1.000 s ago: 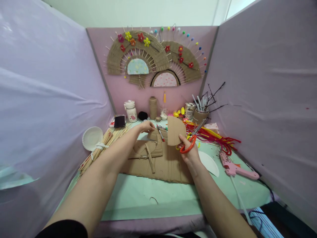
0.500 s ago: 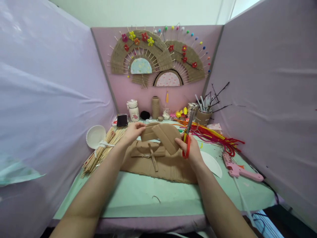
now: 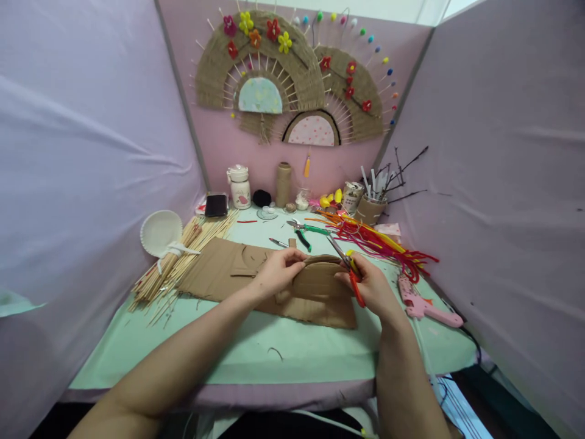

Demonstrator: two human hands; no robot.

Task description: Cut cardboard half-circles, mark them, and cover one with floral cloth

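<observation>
Curved cardboard pieces point(image 3: 322, 283), stacked together with their rounded edge upward, are held between my two hands above a large cardboard sheet point(image 3: 205, 265). My left hand point(image 3: 280, 274) pinches the upper left end of the stack between thumb and fingers. At its right end, my right hand point(image 3: 375, 283) grips the cardboard while also keeping the red-and-yellow-handled scissors point(image 3: 357, 288) in its fingers. The scissor blades point up and to the left, clear of the cardboard. Just beyond the hands lie green-handled pliers point(image 3: 315, 230) and a pen point(image 3: 278, 242).
Bundled wooden sticks point(image 3: 183, 262) and a white round fan-shaped piece point(image 3: 161, 235) are on the left. To the right are red and orange pipe cleaners point(image 3: 370, 241) and a pink glue gun point(image 3: 425, 306). A jar point(image 3: 239, 188) and twine spool point(image 3: 284, 186) stand behind.
The cardboard pieces, spread crosswise before, are now stacked with edges lined up. My left hand has come closer to my right. The view has tilted down, and the pliers and pen now show.
</observation>
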